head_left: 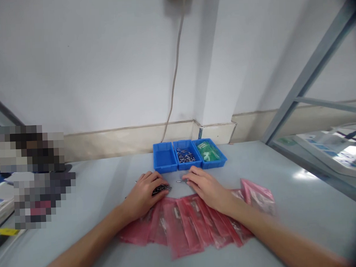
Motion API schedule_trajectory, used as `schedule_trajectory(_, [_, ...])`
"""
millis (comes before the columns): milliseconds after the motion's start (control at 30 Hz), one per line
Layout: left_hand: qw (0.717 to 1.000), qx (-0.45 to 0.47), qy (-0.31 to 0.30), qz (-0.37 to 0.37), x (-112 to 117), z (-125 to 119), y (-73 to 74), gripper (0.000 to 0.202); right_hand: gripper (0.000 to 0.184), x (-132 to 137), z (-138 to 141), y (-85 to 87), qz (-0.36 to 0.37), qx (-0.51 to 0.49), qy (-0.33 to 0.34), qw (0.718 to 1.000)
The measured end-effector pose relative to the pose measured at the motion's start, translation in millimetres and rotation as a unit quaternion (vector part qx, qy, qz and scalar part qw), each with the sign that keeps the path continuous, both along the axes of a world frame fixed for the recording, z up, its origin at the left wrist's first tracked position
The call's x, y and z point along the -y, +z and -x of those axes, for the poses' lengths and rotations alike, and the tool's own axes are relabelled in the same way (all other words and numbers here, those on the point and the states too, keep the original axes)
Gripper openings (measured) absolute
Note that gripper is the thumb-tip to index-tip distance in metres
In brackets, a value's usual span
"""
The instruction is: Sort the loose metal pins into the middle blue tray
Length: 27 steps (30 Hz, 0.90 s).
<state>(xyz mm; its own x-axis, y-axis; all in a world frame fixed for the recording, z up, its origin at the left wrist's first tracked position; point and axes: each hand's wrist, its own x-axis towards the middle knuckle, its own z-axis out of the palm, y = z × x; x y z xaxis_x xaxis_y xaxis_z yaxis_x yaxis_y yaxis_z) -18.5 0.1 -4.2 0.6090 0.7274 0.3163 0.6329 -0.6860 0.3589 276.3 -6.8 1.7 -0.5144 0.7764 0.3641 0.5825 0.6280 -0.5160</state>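
My left hand (145,191) rests on the grey table, its fingers curled over a small bunch of dark metal pins (161,188). To its right, my right hand (204,185) lies palm down, and its fingertips pinch one thin metal pin (180,181). Under both wrists several pink plastic bags (187,222) are fanned out in a row. Just beyond the hands stand three blue bins: an empty left bin (164,157), a middle bin (187,154) with metal pins, and a right bin (210,152) with green pieces.
A white wall with a hanging cable (176,71) runs behind the bins. A grey metal frame (307,74) rises at the right, with another worktop beyond it. Blurred items (33,173) sit at the left table edge.
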Motion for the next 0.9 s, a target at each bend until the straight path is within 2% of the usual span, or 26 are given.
schedule_trajectory(100, [1.000,-0.002,0.004,0.004,0.9,-1.2,1.9,0.015,0.033,0.9,-0.1,1.4,-0.027,0.012,0.002,1.000])
schedule_trajectory(233, [1.000,-0.004,0.004,0.007,2.1,-2.4,4.1,0.015,0.026,3.1,2.6,7.9,-0.012,-0.017,-0.025,0.999])
schedule_trajectory(333, [1.000,-0.005,0.005,0.007,2.6,-2.2,4.0,0.015,0.016,3.5,6.0,12.6,0.025,-0.061,-0.042,0.997])
schedule_trajectory(467, [1.000,-0.005,0.005,0.009,2.6,-1.9,3.3,0.016,0.005,0.7,9.5,14.1,0.118,-0.156,-0.065,0.978])
schedule_trajectory(567, [1.000,0.004,-0.001,0.008,2.5,-1.5,2.6,0.017,0.013,-2.9,10.1,13.4,0.174,-0.219,-0.077,0.957])
schedule_trajectory(667, [1.000,0.011,-0.001,0.001,2.5,-1.1,1.4,0.016,0.021,-5.1,8.9,13.5,0.178,-0.261,-0.095,0.944])
schedule_trajectory(800, [1.000,0.009,0.004,-0.011,2.7,-0.6,-0.2,0.016,0.017,-2.8,6.4,15.1,0.154,-0.224,-0.126,0.954])
schedule_trajectory(900, [1.000,-0.001,0.003,-0.012,3.0,-0.8,-0.3,0.018,0.012,0.7,6.0,16.2,0.135,-0.177,-0.124,0.967])
